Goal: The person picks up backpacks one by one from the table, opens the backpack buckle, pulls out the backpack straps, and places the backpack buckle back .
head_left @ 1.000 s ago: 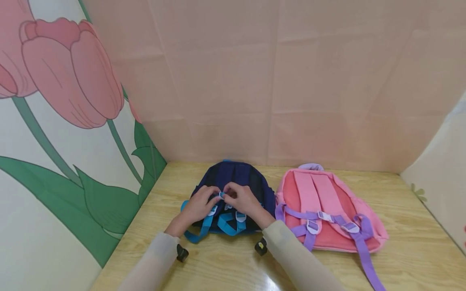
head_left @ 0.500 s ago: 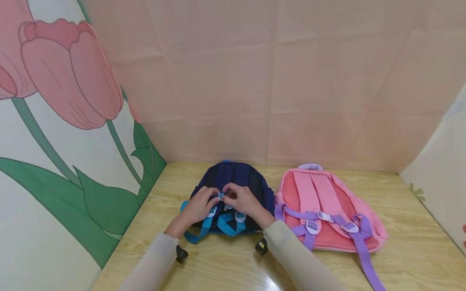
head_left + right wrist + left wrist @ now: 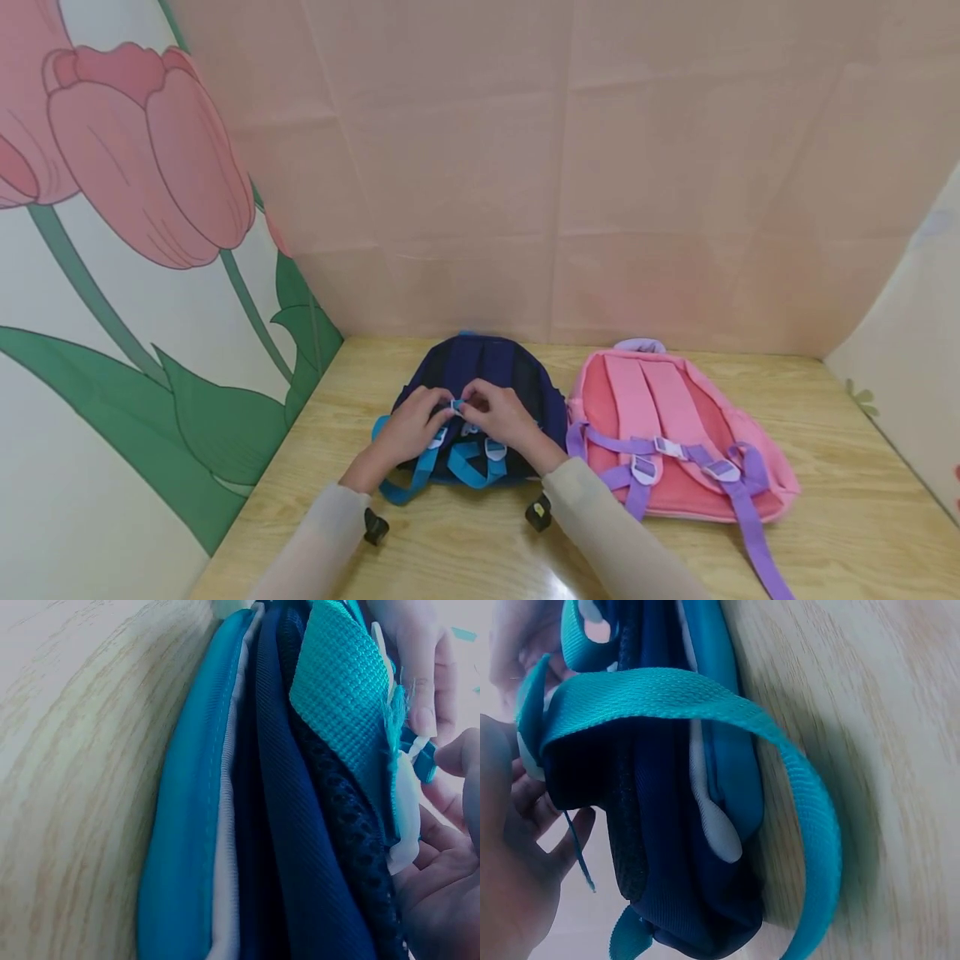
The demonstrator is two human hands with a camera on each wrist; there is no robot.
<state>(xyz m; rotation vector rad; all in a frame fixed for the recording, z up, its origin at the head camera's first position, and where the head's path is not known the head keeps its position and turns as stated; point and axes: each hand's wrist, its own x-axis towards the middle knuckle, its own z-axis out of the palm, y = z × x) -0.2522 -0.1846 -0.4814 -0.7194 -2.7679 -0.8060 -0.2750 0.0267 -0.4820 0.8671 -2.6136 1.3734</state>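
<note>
The left grip [image 3: 410, 422] and right grip [image 3: 501, 412] pinch close together, fingers [image 3: 435, 397] bent, forearms [image 3: 318, 533] slanting inward.

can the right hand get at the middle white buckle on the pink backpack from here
Probably yes: the pink backpack lies right beside the navy backpack, its middle white buckle facing up and uncovered. The right hand would likely need to release the blue strap piece it pinches first.
</note>
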